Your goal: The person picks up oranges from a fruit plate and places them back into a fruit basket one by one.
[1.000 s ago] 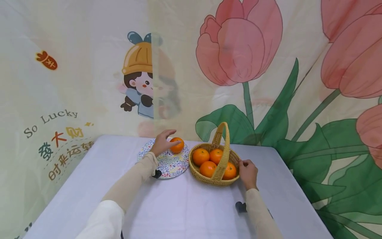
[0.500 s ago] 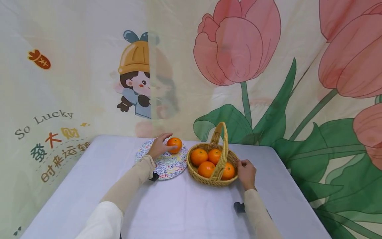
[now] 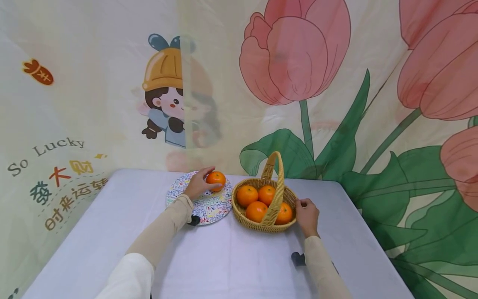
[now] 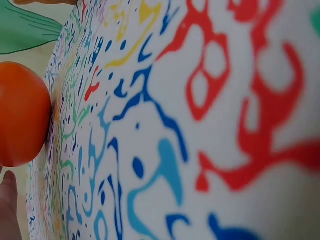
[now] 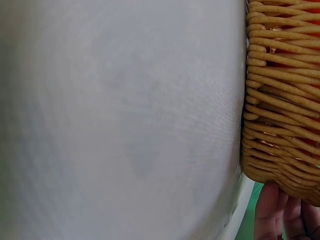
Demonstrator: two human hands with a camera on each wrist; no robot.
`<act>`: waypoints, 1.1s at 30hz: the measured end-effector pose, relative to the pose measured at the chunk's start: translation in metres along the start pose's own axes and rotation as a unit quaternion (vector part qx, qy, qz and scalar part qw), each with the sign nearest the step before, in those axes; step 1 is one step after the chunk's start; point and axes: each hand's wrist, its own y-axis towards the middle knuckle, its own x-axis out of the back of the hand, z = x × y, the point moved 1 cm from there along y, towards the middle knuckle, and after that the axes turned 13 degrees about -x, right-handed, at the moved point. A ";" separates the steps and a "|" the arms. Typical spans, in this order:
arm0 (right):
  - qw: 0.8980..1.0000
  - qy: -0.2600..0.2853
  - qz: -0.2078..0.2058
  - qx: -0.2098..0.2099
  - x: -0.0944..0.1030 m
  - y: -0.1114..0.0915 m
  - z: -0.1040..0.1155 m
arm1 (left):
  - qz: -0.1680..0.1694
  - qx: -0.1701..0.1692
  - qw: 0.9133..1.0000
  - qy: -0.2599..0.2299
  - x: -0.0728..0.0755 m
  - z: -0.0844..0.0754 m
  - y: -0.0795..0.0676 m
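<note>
In the head view an orange (image 3: 216,181) rests on a round plate (image 3: 213,207) patterned with coloured squiggles. My left hand (image 3: 198,185) curls round that orange, the thumb in front and the fingers behind. Only one digit shows in the left wrist view, just below the orange (image 4: 20,115). To the right stands a wicker basket (image 3: 257,226) with a tall handle, holding several oranges. My right hand (image 3: 307,216) grips the basket's right rim. Fingers (image 5: 267,212) lie against the woven wall (image 5: 285,115) in the right wrist view; the thumb is out of sight there.
A white cloth (image 3: 224,261) covers the table, whose back edge meets a hanging curtain (image 3: 216,25) printed with tulips and a cartoon figure. Plate and basket stand close side by side near that back edge. The basket's handle (image 3: 275,189) arches over the oranges inside.
My left hand has come down, its thumb and fingers closing in round the orange on the plate. My right hand keeps to the basket rim. The head view has swung slightly right.
</note>
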 end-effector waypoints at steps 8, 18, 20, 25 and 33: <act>1.000 0.005 -0.003 -0.001 -0.001 0.001 0.000 | 0.003 0.002 1.000 0.008 -0.002 0.002 0.000; 1.000 0.009 -0.004 0.003 0.002 -0.001 0.002 | 0.009 0.001 1.000 0.026 -0.005 0.004 0.003; 1.000 0.009 -0.001 0.001 0.002 -0.001 0.002 | 0.009 0.000 1.000 0.024 -0.006 0.005 0.003; 1.000 0.009 -0.001 0.002 0.002 -0.002 0.002 | 0.004 -0.001 1.000 0.020 -0.006 0.008 0.002; 1.000 0.013 -0.012 0.012 0.001 -0.001 -0.002 | 0.000 -0.002 1.000 0.019 -0.006 0.006 0.003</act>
